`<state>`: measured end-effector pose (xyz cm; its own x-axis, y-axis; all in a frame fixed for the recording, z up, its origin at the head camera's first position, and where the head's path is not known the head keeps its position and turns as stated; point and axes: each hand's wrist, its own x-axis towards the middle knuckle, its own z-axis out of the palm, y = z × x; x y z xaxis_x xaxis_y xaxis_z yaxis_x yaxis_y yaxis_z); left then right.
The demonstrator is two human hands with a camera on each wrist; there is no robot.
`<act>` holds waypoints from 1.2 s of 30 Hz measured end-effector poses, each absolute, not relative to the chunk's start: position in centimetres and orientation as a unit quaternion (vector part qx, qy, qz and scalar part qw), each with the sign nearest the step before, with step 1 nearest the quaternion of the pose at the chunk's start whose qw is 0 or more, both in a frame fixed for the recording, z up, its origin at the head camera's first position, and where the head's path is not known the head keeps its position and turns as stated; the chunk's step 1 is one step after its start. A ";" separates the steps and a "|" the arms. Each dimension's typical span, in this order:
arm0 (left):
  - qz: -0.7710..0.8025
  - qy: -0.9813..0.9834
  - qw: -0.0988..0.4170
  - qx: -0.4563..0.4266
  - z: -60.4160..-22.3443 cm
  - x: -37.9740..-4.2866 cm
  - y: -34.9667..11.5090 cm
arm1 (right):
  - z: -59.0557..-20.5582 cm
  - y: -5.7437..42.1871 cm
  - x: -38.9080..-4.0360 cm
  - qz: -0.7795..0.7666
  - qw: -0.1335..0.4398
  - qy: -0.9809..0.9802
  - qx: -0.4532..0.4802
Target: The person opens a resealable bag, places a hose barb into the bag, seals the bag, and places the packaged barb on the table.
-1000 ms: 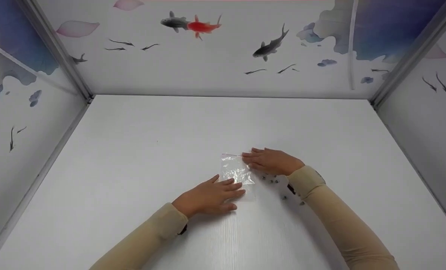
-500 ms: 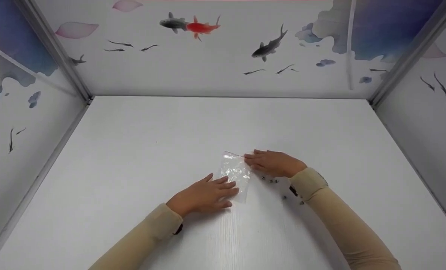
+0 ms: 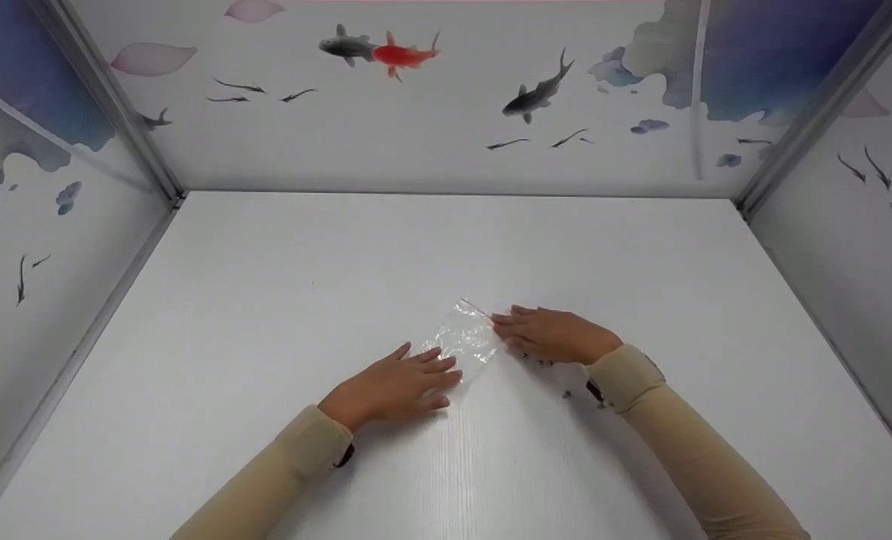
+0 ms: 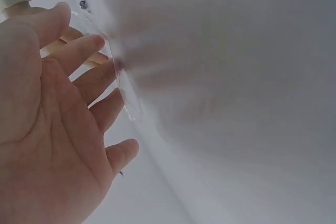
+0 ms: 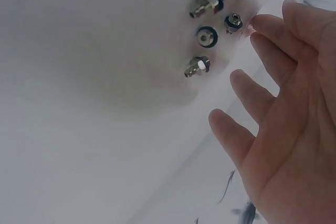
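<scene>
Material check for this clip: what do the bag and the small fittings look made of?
Bag: probably thin, glossy clear plastic; it is see-through, with crinkled highlights. Small fittings: likely shiny silvery metal, judging by sharp reflections; their dark bands could be rubber.

A clear plastic bag is touched from both sides on a white tabletop.
Its near end is partly covered by the left hand, its far right corner is touched by the right hand; small metal pieces are scattered nearby, and the back panel is printed with fish.
</scene>
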<state>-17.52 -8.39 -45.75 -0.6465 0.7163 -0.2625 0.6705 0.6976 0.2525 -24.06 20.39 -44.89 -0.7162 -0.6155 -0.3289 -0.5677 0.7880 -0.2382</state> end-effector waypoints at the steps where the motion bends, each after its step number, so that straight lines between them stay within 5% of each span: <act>1: 0.067 0.905 0.173 0.382 -45.8 -17.6 -8.5 | -44.9 20.4 -24.0 -0.060 0.198 0.924 -0.322; 36: 0.101 0.929 0.181 0.306 -45.4 -20.3 -12.3 | -45.3 18.1 -20.1 -0.035 0.143 0.893 -0.424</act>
